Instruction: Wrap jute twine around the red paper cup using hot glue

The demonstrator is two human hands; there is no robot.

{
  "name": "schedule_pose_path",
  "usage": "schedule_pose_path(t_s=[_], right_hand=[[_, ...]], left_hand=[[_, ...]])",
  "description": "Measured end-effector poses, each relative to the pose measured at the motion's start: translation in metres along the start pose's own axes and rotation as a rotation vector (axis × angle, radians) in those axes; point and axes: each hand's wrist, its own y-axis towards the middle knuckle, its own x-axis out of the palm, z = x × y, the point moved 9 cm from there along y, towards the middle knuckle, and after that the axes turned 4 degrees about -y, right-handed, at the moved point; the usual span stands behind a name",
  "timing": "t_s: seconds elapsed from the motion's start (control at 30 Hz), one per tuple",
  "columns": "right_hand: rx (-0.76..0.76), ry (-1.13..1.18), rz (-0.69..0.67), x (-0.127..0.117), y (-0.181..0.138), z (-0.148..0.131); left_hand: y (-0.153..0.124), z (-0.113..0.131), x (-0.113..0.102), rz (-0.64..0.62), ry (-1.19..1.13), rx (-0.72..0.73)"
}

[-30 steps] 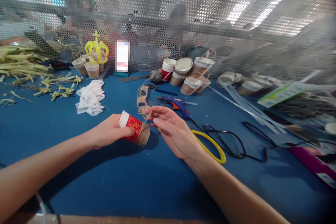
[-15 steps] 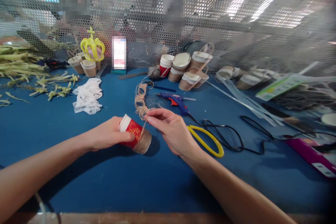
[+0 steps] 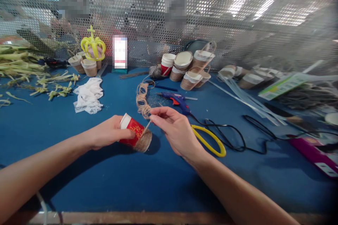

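My left hand [image 3: 109, 133] grips a red paper cup [image 3: 131, 130] lying on its side on the blue table [image 3: 126, 182]. Brown jute twine [image 3: 144, 140] is wound round the cup's base end. My right hand [image 3: 175, 128] pinches the twine strand just above the cup. From there the strand runs back to a loose curl of twine [image 3: 142, 96] lying on the table.
A blue glue gun [image 3: 176, 99] with a black cord [image 3: 232, 137] and a yellow ring [image 3: 211, 140] lie right of my hands. Twine-wrapped cups [image 3: 191, 68] stand at the back by a perforated metal screen. White cloth [image 3: 88, 95], green leaves [image 3: 29, 74] and a yellow crown [image 3: 92, 45] are left.
My right hand went from open fingers to a pinch on the twine, pulling it closer to the cup. The cup turned slightly in my left hand.
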Motion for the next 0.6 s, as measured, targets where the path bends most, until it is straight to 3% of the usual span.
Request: schedule_pose_path(t_s=[0.23, 0.6], right_hand=[[-0.061, -0.171, -0.005, -0.0009, 0.0006, -0.0037], [-0.059, -0.219, -0.014, -0.0008, -0.0004, -0.0054]], left_hand=[[-0.0001, -0.0029, 0.0004, -0.013, -0.017, -0.004], [0.0012, -0.0042, 0.0005, -0.019, -0.024, -0.011]])
